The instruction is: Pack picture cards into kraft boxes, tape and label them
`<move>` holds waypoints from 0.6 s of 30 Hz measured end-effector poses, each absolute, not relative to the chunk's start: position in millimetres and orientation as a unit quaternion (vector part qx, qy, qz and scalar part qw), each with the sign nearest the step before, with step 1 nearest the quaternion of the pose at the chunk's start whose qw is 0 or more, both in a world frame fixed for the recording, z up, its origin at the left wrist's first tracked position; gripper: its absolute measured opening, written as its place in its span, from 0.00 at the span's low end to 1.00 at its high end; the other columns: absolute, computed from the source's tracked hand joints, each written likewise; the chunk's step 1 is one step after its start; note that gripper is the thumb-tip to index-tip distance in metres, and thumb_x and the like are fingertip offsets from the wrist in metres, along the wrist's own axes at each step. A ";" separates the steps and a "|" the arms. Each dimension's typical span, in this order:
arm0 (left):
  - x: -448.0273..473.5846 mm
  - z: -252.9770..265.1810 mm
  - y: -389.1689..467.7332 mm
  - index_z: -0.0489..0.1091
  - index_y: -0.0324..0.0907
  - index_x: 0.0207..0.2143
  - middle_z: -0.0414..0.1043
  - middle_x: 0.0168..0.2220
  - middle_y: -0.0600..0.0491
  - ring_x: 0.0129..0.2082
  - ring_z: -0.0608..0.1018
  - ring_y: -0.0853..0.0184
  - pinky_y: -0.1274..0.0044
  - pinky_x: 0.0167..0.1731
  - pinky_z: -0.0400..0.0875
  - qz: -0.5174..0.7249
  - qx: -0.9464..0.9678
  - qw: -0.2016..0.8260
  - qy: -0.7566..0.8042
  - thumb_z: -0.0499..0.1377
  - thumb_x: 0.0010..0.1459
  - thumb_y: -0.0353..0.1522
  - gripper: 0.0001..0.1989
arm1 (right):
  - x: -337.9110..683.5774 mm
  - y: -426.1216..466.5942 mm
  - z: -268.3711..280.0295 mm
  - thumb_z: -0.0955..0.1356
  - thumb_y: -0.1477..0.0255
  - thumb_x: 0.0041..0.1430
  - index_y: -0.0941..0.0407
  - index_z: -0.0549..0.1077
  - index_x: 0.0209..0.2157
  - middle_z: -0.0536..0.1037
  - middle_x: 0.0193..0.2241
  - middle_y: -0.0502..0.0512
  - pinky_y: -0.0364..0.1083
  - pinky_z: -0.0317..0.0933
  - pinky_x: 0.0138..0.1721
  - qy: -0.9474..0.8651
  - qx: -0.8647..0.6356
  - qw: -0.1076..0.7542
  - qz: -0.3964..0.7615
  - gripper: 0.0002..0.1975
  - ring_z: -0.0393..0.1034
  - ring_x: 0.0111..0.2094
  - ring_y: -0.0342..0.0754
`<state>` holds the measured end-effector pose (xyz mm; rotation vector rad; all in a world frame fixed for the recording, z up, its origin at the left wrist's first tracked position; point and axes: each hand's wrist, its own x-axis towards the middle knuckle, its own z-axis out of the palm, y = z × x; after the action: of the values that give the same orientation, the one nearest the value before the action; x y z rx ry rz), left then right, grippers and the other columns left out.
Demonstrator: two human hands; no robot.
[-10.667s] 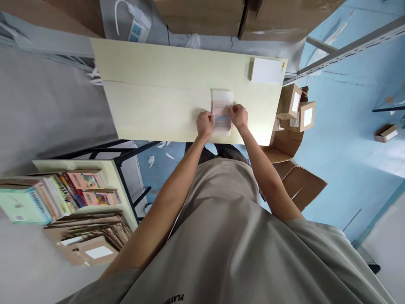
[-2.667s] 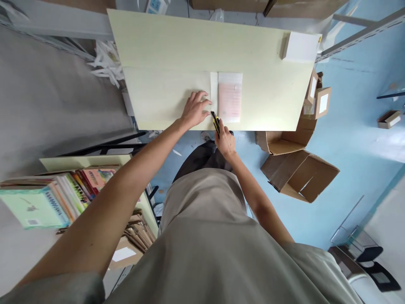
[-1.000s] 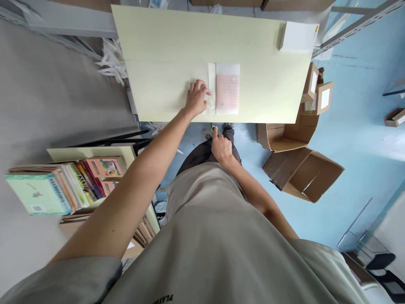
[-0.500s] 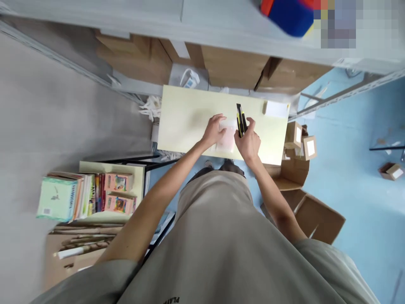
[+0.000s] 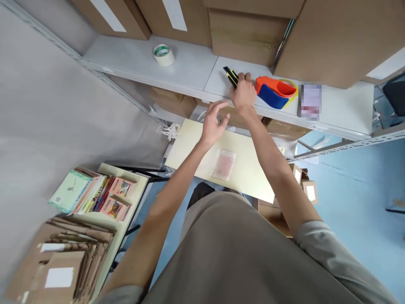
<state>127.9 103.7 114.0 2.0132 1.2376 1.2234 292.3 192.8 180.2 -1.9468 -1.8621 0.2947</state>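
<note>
My right hand [image 5: 244, 92] is at the grey shelf [image 5: 193, 67], its fingers closed around a black and yellow utility knife [image 5: 231, 77]. The knife's dark end points up and left, away from the hand. Just right of that hand stands an orange and blue tape dispenser [image 5: 274, 92]. My left hand [image 5: 214, 123] hangs lower, in front of the shelf edge, with fingers curved apart and nothing in them. Below it, a flat pinkish booklet-like item [image 5: 224, 164] in a clear sleeve lies on the pale yellow table [image 5: 249, 169].
A roll of tape [image 5: 163, 55] sits on the shelf, left of my hands. Large cardboard boxes [image 5: 249, 38] line the shelf's back. Books [image 5: 91, 192] and flattened cartons [image 5: 63, 261] fill a side table at left. Open cartons [image 5: 268, 211] stand on the floor at right.
My right hand has carried the utility knife from above the table up to the shelf. My left hand has let go of the sleeved item and risen. The view has tilted upward.
</note>
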 end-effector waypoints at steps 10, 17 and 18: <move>92.6 11.0 54.3 0.79 0.45 0.66 0.81 0.69 0.41 0.64 0.86 0.52 0.61 0.66 0.84 0.288 0.676 0.308 0.605 0.65 0.73 0.30 0.22 | 295.7 177.2 124.9 0.59 0.70 0.89 0.63 0.66 0.80 0.73 0.76 0.72 0.71 0.58 0.80 -0.723 -0.623 0.291 0.071 0.27 0.65 0.74 0.64; 112.8 -85.0 -35.9 0.78 0.36 0.67 0.80 0.67 0.34 0.59 0.88 0.50 0.60 0.70 0.81 0.024 0.587 0.428 0.687 0.63 0.71 0.26 0.24 | 304.2 -37.3 -49.5 0.67 0.70 0.77 0.61 0.71 0.68 0.79 0.67 0.80 0.66 0.69 0.75 -0.508 -0.726 0.184 0.426 0.23 0.77 0.68 0.67; 117.1 -90.7 -43.0 0.77 0.35 0.68 0.79 0.67 0.33 0.63 0.86 0.48 0.59 0.71 0.79 0.019 0.588 0.431 0.684 0.63 0.70 0.26 0.26 | 305.5 -58.0 -68.0 0.68 0.69 0.75 0.60 0.71 0.68 0.79 0.69 0.80 0.65 0.69 0.75 -0.448 -0.742 0.148 0.475 0.24 0.78 0.69 0.67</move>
<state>117.1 -43.0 -90.7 1.4674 1.7051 0.0484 305.5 -58.0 -68.0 -2.1350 -1.2891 1.3672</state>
